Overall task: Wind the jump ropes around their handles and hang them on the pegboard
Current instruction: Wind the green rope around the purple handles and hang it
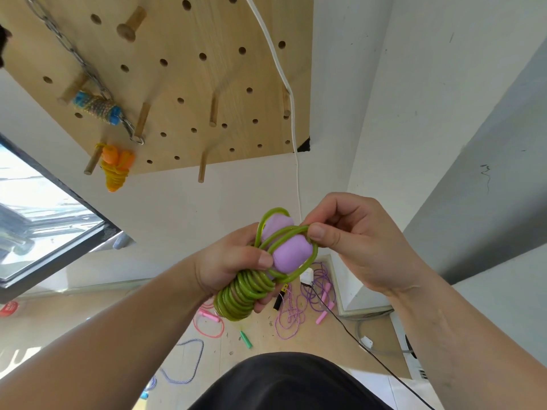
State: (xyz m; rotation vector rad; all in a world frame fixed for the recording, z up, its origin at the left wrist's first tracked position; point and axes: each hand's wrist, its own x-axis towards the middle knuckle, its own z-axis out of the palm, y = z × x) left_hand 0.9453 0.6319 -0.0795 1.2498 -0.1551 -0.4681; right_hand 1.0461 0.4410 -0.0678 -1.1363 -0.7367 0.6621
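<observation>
My left hand point(233, 261) grips a jump rope with two lilac handles point(291, 253) held side by side, its green cord point(242, 294) coiled many times round their lower part. My right hand point(352, 241) pinches a loop of the green cord point(296, 230) that crosses over the handle tops. On the wooden pegboard point(183, 84) above hang two wound ropes: a blue-handled one with speckled cord point(97, 108) and an orange one point(115, 168), each on a peg at the left.
Several bare wooden pegs point(213, 109) stick out of the board. A white cable point(291, 108) runs down the wall past my right hand. On the floor lie loose ropes: pink point(208, 321), purple point(318, 287), a blue-white cord point(192, 362). A window point(41, 214) is at left.
</observation>
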